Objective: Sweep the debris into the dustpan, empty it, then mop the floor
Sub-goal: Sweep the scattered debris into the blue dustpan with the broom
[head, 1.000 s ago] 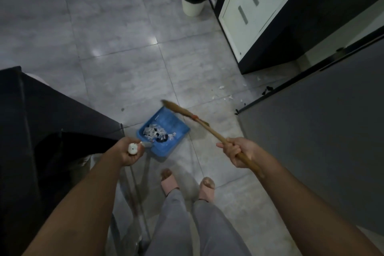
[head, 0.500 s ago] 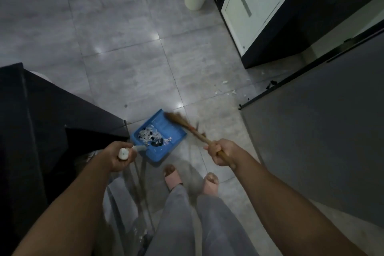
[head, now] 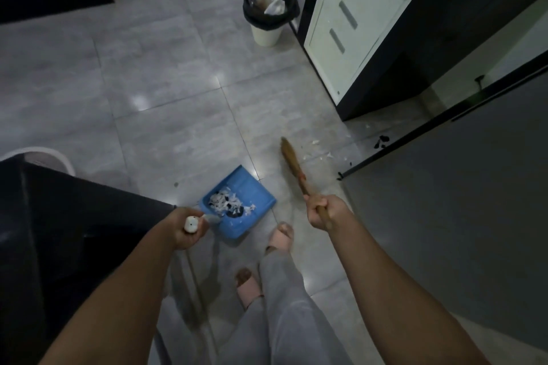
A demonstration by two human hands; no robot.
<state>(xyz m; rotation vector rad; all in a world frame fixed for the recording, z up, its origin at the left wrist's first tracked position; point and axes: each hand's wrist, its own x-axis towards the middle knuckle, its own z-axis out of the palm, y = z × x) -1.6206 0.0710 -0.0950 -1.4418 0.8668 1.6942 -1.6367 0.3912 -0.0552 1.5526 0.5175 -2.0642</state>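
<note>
- The left hand [head: 185, 227] has its grip clenched round the white handle end [head: 190, 224] of a blue plastic dustpan [head: 252, 184].
- The dustpan sits low, just ahead of the feet, and holds a heap of white and dark scraps [head: 226, 204].
- Further off stands a cream round bin with a black liner [head: 265, 37], stuffed with crumpled white rubbish.
- The right hand [head: 321, 212] has its grip tight on a brown straw hand broom [head: 292, 163].
- Loose white bits [head: 324, 155] lie on the grey tiled floor [head: 166, 104], beside the broom's tip.

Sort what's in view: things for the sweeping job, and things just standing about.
Job: broom in right hand; dustpan held by left hand; scraps on the floor; bin, likely for emptying.
Just there: white door; slippers, worn.
</note>
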